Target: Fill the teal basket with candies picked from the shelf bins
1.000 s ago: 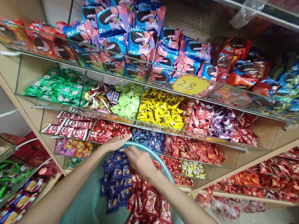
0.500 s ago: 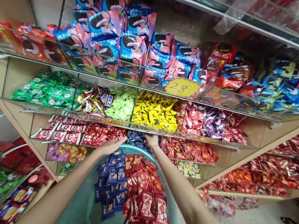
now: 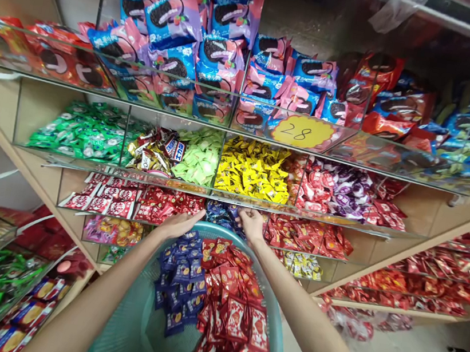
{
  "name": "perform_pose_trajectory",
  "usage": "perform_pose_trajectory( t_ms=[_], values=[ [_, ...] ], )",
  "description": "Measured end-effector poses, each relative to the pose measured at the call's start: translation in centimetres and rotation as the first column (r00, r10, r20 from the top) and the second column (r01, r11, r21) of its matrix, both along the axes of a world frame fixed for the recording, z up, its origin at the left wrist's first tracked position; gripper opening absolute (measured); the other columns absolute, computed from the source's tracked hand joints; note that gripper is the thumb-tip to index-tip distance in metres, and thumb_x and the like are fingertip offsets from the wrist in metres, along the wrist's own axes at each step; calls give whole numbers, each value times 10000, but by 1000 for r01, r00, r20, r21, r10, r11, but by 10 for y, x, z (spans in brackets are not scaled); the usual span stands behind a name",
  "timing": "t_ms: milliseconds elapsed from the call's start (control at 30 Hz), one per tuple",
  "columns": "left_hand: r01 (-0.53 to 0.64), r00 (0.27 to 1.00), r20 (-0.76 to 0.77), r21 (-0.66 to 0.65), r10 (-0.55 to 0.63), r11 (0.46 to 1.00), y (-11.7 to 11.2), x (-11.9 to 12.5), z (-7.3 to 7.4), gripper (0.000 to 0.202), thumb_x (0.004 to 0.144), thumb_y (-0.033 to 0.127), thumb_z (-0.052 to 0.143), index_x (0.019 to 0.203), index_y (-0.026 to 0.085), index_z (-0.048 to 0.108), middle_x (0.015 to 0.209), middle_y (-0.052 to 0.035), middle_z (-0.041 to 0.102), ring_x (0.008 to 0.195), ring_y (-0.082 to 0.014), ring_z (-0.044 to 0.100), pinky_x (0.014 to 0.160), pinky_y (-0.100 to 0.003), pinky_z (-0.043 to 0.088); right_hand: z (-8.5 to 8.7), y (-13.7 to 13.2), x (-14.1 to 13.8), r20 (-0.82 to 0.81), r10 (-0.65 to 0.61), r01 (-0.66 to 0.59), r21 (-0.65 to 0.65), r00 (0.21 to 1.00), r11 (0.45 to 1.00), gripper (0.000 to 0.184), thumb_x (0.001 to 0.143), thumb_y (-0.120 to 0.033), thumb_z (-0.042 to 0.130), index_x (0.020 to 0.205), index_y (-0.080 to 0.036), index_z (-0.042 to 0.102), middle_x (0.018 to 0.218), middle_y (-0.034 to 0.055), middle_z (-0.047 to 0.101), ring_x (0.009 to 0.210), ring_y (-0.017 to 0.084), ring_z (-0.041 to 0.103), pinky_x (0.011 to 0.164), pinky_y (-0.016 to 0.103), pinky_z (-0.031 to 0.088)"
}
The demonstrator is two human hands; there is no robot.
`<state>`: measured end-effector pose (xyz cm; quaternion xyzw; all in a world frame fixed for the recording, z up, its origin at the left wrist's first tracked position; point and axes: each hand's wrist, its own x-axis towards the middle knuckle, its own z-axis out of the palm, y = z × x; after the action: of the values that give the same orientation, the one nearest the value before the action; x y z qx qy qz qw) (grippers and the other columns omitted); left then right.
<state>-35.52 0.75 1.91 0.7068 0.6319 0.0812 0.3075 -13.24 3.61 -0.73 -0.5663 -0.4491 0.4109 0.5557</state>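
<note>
1. Small dark-blue shiny packets [image 3: 218,213], on lower wooden shelf [image 3: 371,241], just beyond round green plastic basket [image 3: 130,312].
2. Mainly to left of finger-curled right hand [image 3: 252,224], the nearer one; cannot tell whether gripping any.
3. With left hand [image 3: 178,226] unclosed, straight-fingered, near basket's rim.

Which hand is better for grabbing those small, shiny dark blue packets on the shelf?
Probably the right hand: it's right at the small, shiny dark blue packets. The left hand looks farther from them, beside the rim of the round teal plastic basket.
</note>
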Motion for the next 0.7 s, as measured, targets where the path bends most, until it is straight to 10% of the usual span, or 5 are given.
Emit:
perform_pose_trajectory(
  t_ms=[300,700],
  values=[
    [8,1000,-15,10,-8,1000,1,1,-1,849,711,745,37,919,209,662,1086,-91,629,1011,-294,547,824,-351,394,19,-71,-7,-74,421,-423,-12,904,906,282,641,-390,637,748,-164,507,409,-79,501,291,41,345,306,154,231],
    [3,998,-56,46,0,999,0,3,1,820,729,717,36,925,205,645,1111,-100,615,1037,-292,536,833,-354,398,23,-63,-42,33,574,-563,-160,818,811,178,716,-319,581,728,-176,474,353,-112,432,288,49,380,303,140,243]
  ],
)
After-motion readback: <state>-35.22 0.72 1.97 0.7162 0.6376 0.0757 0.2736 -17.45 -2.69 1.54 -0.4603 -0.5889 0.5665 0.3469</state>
